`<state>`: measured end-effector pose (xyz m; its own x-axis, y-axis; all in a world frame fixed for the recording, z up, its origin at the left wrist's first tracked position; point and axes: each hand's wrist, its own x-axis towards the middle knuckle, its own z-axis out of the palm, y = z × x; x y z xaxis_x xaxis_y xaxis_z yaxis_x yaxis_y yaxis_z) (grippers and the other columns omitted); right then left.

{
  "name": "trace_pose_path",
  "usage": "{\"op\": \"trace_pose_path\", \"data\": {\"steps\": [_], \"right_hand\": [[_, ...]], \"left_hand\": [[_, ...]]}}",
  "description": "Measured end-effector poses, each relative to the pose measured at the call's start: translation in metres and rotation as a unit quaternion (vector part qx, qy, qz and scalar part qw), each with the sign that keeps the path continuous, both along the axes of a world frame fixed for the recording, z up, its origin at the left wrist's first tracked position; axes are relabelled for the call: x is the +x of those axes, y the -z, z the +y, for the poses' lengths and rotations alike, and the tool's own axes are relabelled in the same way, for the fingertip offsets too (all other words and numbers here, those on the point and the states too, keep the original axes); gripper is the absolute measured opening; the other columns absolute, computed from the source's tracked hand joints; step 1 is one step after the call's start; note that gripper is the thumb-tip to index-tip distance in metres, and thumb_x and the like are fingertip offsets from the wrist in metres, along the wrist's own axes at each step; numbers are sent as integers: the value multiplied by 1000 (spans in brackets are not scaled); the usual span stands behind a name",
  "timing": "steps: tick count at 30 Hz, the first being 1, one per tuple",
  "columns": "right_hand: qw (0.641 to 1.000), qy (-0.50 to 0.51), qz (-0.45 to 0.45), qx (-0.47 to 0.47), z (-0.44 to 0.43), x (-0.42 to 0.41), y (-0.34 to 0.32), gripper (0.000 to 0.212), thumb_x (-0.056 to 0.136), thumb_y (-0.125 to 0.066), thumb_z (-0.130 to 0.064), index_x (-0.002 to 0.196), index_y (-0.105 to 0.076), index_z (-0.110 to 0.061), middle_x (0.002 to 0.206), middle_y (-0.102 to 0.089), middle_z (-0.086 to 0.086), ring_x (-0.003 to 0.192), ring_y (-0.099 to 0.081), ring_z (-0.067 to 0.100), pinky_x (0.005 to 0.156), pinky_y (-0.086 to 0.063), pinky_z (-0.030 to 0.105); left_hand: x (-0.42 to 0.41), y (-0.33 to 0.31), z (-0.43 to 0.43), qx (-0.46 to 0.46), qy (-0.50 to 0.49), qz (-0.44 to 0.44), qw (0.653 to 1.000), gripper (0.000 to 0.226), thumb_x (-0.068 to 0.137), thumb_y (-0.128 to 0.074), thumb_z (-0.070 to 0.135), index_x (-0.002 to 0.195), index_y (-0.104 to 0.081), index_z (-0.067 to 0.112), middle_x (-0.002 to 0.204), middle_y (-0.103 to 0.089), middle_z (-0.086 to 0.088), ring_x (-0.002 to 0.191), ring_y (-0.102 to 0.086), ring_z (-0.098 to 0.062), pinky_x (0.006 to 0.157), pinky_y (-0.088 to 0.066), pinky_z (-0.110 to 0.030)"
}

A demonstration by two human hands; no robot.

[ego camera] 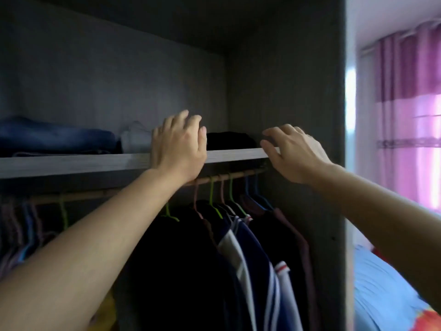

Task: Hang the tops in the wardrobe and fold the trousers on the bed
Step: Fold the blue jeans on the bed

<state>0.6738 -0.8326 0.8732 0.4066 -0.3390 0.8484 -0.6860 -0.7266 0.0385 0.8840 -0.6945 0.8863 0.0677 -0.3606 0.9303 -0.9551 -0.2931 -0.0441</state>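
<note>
Both my hands are raised at the wardrobe shelf. My left hand hovers over the shelf's front edge with loosely curled fingers and holds nothing. My right hand is at the shelf's right end, fingers relaxed and empty. Between them a folded black garment lies on the shelf. Folded blue jeans and a pale folded cloth lie further left. Under the shelf, several tops hang on coloured hangers from a wooden rail.
The wardrobe's grey side panel stands on the right. Beyond it are purple curtains and a bed with a blue sheet. More hangers crowd the rail's left end.
</note>
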Motion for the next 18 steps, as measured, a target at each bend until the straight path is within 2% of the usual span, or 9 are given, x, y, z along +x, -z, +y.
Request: {"op": "trace_pose_path", "data": {"steps": [6, 12, 18], "right_hand": [[986, 150, 52, -50, -5, -167, 55, 47, 102, -38, -49, 142, -45, -24, 147, -45, 9, 129, -49, 33, 99, -46, 49], [964, 253, 73, 28, -8, -361, 130, 50, 100, -45, -42, 144, -44, -17, 149, -41, 15, 133, -43, 34, 103, -39, 49], [927, 355, 85, 91, -5, -558, 185, 52, 101, -41, -45, 146, -39, -19, 150, -39, 13, 135, -41, 32, 103, -42, 50]], "left_hand": [[-138, 51, -57, 11, 124, 2, 992, 47, 103, -35, 36, 144, -44, 13, 155, -34, -17, 142, -31, -33, 108, -30, -52], [-328, 127, -118, 48, 243, 73, 966, 49, 103, -37, 35, 146, -42, 13, 158, -30, -15, 145, -27, -32, 111, -25, -51], [-529, 210, -181, 159, 320, 124, 926, 51, 104, -32, 37, 149, -36, 15, 160, -23, -13, 147, -19, -29, 115, -20, -52]]}}
